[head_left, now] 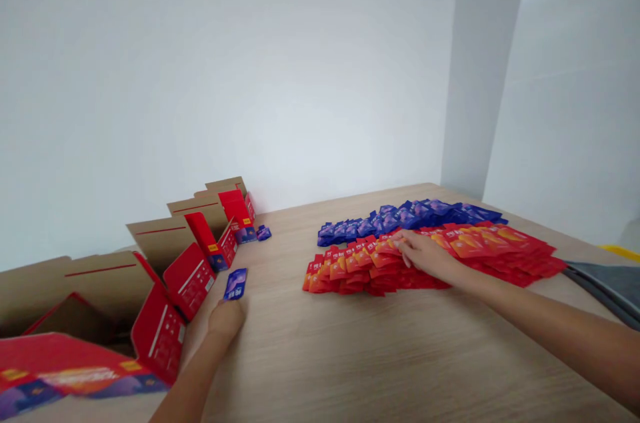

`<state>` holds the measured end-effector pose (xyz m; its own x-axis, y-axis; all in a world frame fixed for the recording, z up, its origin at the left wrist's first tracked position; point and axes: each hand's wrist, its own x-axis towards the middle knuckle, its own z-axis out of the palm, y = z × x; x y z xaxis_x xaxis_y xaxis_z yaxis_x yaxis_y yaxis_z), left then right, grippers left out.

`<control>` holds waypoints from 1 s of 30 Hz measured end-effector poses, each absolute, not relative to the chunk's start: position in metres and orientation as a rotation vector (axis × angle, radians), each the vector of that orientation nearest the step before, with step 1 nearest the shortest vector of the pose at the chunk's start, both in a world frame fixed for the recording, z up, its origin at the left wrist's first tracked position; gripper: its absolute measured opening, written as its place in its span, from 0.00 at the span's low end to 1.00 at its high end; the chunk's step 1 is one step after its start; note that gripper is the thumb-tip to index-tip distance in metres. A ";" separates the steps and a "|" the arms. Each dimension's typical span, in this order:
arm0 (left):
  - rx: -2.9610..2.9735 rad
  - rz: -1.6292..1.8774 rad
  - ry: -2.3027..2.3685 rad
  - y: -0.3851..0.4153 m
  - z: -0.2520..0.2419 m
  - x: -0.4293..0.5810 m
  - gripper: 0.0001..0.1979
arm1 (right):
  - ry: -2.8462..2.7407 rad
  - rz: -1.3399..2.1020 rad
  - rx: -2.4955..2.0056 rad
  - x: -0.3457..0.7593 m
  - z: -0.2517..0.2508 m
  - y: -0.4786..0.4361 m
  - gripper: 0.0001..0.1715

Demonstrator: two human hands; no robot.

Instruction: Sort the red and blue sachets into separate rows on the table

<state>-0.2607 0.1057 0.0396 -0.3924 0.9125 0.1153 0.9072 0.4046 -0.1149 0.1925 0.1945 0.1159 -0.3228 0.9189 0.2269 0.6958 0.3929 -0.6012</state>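
Observation:
My left hand [227, 319] is closed on a blue-purple packet [235, 284], which sticks out past its fingers beside the open boxes. My right hand [419, 253] reaches over a long overlapping row of red-orange packets [345, 267]. Its fingers are curled on the edge of one red-orange packet [391, 246] in the middle of that row; the fingertips are partly hidden. Behind the red row lies a heap of blue-purple packets [400, 215], overlapping in the same way.
Several open red cardboard boxes [163, 333] with raised brown flaps line the left side of the wooden table [300, 356]. A small blue-purple packet [263, 232] lies by the farthest box. Something dark grey [607, 286] sits at the right edge. White walls [325, 76] stand behind.

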 end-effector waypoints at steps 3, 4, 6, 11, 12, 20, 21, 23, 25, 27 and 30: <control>-1.798 0.102 -2.364 0.073 0.028 -0.220 0.18 | -2.201 0.670 -1.175 0.177 0.111 0.157 0.14; -1.853 0.101 -2.311 0.057 0.020 -0.205 0.18 | -2.239 0.703 -1.130 0.173 0.107 0.146 0.14; -1.975 0.069 -2.144 0.020 0.002 -0.175 0.18 | -2.330 0.731 -1.081 0.163 0.099 0.123 0.14; -2.372 -0.177 -1.344 -0.075 -0.025 -0.120 0.18 | -2.660 0.664 -0.805 0.138 0.073 0.072 0.20; -2.430 -0.211 -1.212 -0.086 -0.025 -0.116 0.19 | -2.743 0.646 -0.726 0.134 0.068 0.064 0.25; -2.368 -0.220 -1.259 -0.082 -0.022 -0.121 0.26 | -3.003 0.677 -0.825 0.139 0.059 0.017 0.27; -2.353 -0.231 -1.234 -0.078 -0.028 -0.121 0.27 | -2.966 0.691 -0.862 0.141 0.055 0.010 0.27; -2.313 -0.256 -1.176 -0.068 -0.042 -0.121 0.28 | -2.888 0.679 -0.938 0.141 0.039 -0.004 0.25; -2.275 -0.298 -1.170 -0.056 -0.058 -0.116 0.31 | -2.798 0.590 -1.010 0.133 0.014 -0.013 0.19; -2.257 -0.368 -1.247 -0.044 -0.071 -0.107 0.34 | -2.672 0.448 -1.086 0.122 -0.012 -0.015 0.21; -2.264 -0.521 -1.439 -0.027 -0.083 -0.090 0.35 | -2.565 0.375 -1.214 0.110 -0.037 -0.008 0.31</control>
<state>-0.0899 -0.0270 -0.0832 0.3983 0.7609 0.5122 0.9125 -0.3854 -0.1371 0.1099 -0.0082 -0.0366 -0.6085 0.7814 0.1384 0.7091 0.6137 -0.3472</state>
